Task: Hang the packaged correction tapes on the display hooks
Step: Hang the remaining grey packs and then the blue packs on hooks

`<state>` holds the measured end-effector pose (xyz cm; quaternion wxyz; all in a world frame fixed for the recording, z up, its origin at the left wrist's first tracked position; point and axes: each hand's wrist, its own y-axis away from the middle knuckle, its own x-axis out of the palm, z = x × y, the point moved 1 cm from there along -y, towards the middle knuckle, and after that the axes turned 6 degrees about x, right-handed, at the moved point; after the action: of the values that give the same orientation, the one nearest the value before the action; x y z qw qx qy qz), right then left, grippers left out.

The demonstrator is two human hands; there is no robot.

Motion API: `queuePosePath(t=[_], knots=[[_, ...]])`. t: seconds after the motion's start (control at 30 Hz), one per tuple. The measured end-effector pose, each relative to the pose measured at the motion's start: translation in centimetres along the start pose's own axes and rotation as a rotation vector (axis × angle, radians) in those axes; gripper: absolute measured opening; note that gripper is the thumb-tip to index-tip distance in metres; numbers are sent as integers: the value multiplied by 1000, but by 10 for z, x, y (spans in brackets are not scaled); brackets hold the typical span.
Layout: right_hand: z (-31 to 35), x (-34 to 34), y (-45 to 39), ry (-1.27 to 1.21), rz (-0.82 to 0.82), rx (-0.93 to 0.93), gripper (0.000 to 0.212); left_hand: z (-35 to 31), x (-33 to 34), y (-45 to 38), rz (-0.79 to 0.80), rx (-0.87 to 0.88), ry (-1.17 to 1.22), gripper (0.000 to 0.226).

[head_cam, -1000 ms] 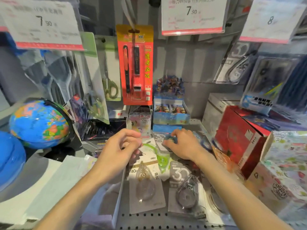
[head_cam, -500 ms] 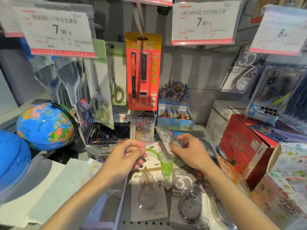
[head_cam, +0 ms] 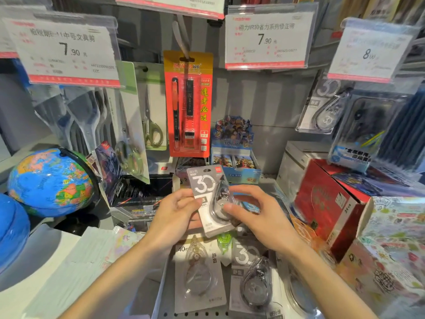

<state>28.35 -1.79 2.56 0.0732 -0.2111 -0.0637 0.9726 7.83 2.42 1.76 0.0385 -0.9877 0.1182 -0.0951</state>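
Observation:
I hold a grey packaged correction tape (head_cam: 208, 192) marked "30" upright over the shelf, hang hole at the top. My left hand (head_cam: 174, 215) grips its left edge, thumb on the front. My right hand (head_cam: 255, 217) pinches its lower right at the clear blister. More packaged tapes lie flat on the shelf below: a "40m" one (head_cam: 197, 272) and another "30" one (head_cam: 253, 279). One "30" tape pack (head_cam: 324, 107) hangs on a hook at the upper right, beside the 7.90 price tag (head_cam: 269, 38). The hook itself is hidden behind the tags.
A red pen pack (head_cam: 188, 104) hangs at centre, scissors packs (head_cam: 151, 116) to its left. A globe (head_cam: 50, 180) stands at the left. A red box (head_cam: 326, 203) and patterned boxes (head_cam: 391, 249) crowd the right. A card display box (head_cam: 234, 157) sits at the back.
My right hand lifted a "30" tape pack off the shelf pile and turned it upright. My left hand came over and took its left edge. The view tilted upward.

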Motion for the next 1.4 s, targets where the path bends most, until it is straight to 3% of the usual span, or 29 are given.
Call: queuePosePath(t=[0.2,0.3,0.4,0.57,0.67,0.77,0.9,1.0,1.2,1.4], knots=[[6,-9,4,-179,39,146,44,1,-3,8,95,56,-43,15],[12,-9,13,-236,33,133,41,0,-1,10,153,115,-78,45],[16,-14,22,-233,13,116,40,1,3,13,175,148,-99,59],[14,-40,41,-10,-67,92,26,3,-8,16,202,178,-105,53],[2,-55,56,310,-96,141,21,9,-17,19,200,158,-126,41],[-12,-52,71,593,-30,228,28,19,-22,22,194,125,-187,39],[-15,-36,79,769,-45,236,55,29,-22,28,219,59,-255,41],[-12,-29,80,898,-11,306,59,31,-18,31,240,17,-283,45],[-14,-19,78,945,35,456,68,32,-17,37,246,-22,-318,41],[-19,-15,75,712,-35,482,70,29,-22,39,238,-16,-308,40]])
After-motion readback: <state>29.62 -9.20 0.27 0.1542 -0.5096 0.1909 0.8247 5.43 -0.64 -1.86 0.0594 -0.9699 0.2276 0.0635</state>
